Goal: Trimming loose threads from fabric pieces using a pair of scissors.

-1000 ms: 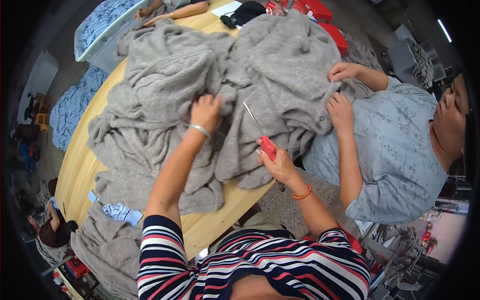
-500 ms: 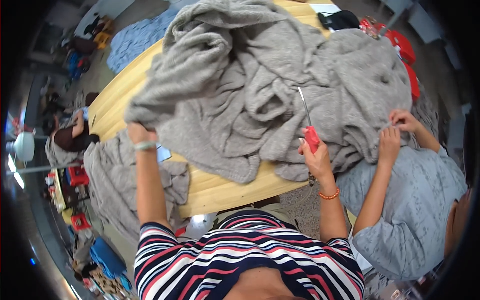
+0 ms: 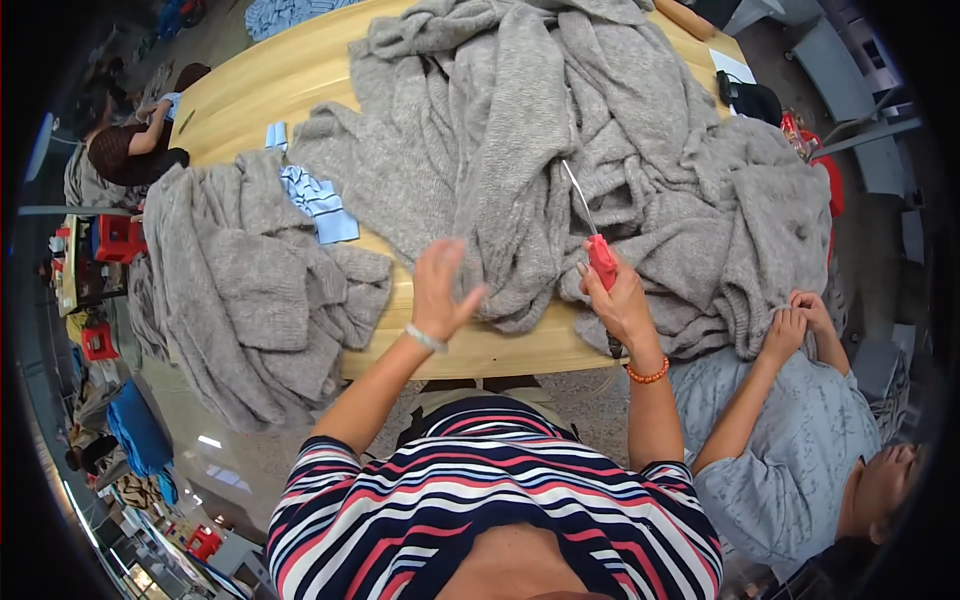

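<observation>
A large heap of grey knitted garments (image 3: 510, 170) is spread over the wooden table in front of me. My left hand (image 3: 443, 292) is open and slightly blurred, fingers spread, just above the heap's lower left edge and holding nothing. In my right hand (image 3: 625, 305) is a red air blow gun (image 3: 602, 260), its long thin metal nozzle pointing up and left, with the tip at a fold of the fabric. A dark connector shows below the grip, near my wrist.
More grey knitwear (image 3: 250, 290) hangs over the table's left edge. Blue cloth pieces (image 3: 318, 203) lie beside it on the wooden table (image 3: 240, 115). At the right, a co-worker's hands (image 3: 790, 330) pinch the grey fabric. A black object (image 3: 750, 98) sits at the far right.
My left hand has let go of the grey fabric it held up at the left and moved right. The heap has shifted right, uncovering blue cloth pieces. The blow gun stays in my right hand.
</observation>
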The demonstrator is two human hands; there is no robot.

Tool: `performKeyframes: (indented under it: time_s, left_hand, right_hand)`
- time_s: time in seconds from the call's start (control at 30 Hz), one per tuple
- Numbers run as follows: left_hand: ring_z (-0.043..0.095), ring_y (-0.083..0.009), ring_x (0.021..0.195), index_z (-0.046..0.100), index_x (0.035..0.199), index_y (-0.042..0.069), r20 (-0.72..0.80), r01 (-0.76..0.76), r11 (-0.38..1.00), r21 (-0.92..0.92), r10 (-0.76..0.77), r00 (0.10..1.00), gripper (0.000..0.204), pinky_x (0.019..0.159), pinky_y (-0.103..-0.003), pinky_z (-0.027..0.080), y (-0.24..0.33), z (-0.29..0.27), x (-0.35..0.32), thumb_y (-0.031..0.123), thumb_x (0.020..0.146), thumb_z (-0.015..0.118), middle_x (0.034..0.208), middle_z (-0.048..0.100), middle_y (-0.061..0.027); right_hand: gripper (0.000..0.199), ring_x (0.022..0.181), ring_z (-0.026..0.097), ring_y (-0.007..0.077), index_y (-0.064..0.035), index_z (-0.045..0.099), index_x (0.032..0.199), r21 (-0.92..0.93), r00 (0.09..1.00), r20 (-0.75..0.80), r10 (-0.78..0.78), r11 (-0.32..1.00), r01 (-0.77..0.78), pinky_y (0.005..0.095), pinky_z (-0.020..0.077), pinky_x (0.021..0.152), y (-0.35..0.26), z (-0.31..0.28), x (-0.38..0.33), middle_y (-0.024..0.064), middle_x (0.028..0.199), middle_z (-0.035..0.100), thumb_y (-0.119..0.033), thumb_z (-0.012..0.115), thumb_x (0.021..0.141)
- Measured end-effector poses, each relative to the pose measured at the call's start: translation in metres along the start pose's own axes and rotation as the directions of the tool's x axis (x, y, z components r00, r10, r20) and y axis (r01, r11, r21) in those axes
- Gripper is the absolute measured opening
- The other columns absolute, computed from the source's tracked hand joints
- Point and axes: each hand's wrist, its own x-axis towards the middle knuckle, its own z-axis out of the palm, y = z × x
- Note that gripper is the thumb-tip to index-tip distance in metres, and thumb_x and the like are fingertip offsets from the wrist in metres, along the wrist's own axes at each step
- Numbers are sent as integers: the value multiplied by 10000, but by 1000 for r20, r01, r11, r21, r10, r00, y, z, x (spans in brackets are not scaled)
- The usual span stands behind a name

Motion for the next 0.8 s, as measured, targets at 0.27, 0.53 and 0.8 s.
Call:
performKeyframes:
  time_s: [0.27, 0.53, 0.8]
  left_hand:
    - [614, -296, 752, 629, 1061, 36, -36, 205, 878, -432, -244, 969, 362, 761, -364, 489, -6, 74, 32, 153, 728, 710, 846, 635, -102]
    - [528, -251, 929, 620, 962, 135, 477, -486, 796, -360, 605, 638, 224, 827, -417, 404, 90, 101, -62, 204, 749, 607, 886, 576, -53]
    - [515, -319, 979, 474, 1305, 92, 234, -40, 988, -148, 74, 969, 662, 796, -442, 408, 56, 85, -50, 135, 691, 716, 1066, 562, -137]
  right_hand:
    - [397, 711, 655, 231, -30, 546, 1234, -156, 997, -65, -29, 988, 18, 350, 502, 687, -32, -3, 13, 117, 765, 663, -174, 623, 873]
    - [614, 975, 615, 378, -91, 500, 1265, -573, 993, -105, -58, 820, -13, 446, 491, 817, -54, 18, 75, 180, 1045, 641, -341, 748, 762]
    - [570, 1027, 604, 386, -69, 500, 1257, -661, 993, -119, -15, 748, -68, 447, 491, 854, 43, 39, 144, 198, 1090, 629, -235, 718, 757]
